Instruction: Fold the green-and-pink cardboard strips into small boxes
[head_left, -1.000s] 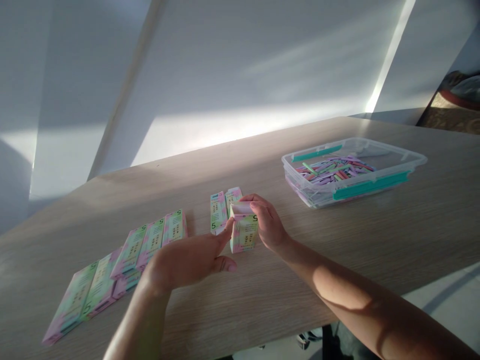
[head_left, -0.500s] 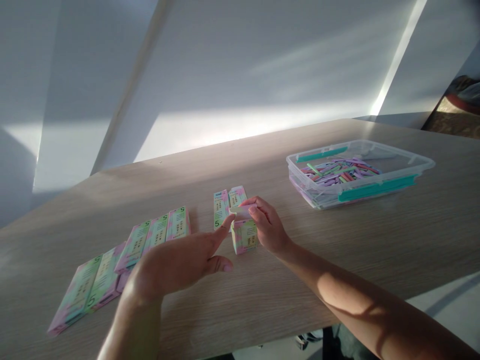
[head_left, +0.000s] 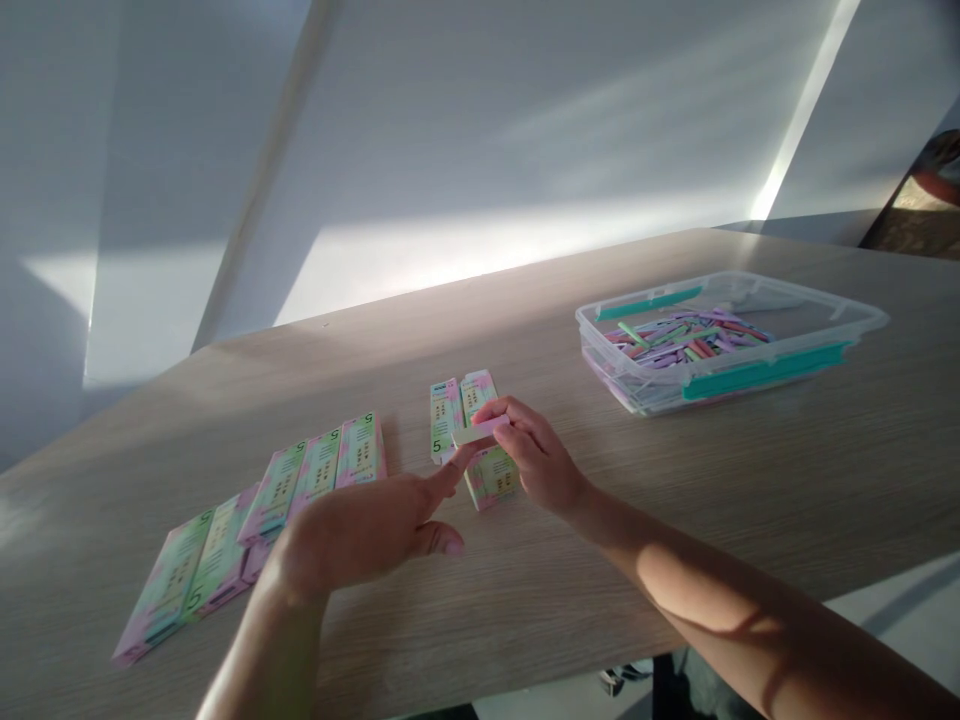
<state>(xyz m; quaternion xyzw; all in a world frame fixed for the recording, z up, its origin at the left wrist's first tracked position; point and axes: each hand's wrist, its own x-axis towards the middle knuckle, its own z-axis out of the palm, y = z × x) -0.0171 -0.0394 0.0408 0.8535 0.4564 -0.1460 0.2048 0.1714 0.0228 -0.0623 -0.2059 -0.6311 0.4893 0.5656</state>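
Pinching a thin pastel strip (head_left: 480, 430) at its right end, the R hand (head_left: 541, 458) has thumb & fingers closed firmly on it, w/ the fingers partly hiding that end. Can't tell if the strip is loose or part of the pastel "5" box (head_left: 491, 478) just below it, which the R hand & strip partly cover. L hand (head_left: 360, 530) is half open, index finger (head_left: 450, 475) stretched toward the strip and thumb (head_left: 442, 540) spread apart from it. Nothing's held in it. The index tip sits right by the near end of a 2nd box (head_left: 444, 420), but can't tell if they touch. A 3rd box (head_left: 477, 395) lies beside that one on the far side, mostly in view.

Left of the hands, a row of 3 boxes (head_left: 319, 465) lies side by side, w/ 2 more (head_left: 195, 570) nearer & further left, and another (head_left: 256, 560) partly hidden btwn them. Small print on all of them is too blurred to read.

All of this is on a light wood-grain table (head_left: 675, 500). Far right on it, a clear plastic tub (head_left: 731, 345) w/ teal latch strips holds a loose pile of pastel sticks (head_left: 690, 338). Beyond the table, a sunlit white wall (head_left: 450, 150) runs across the view, w/ streaks of light & shadow.
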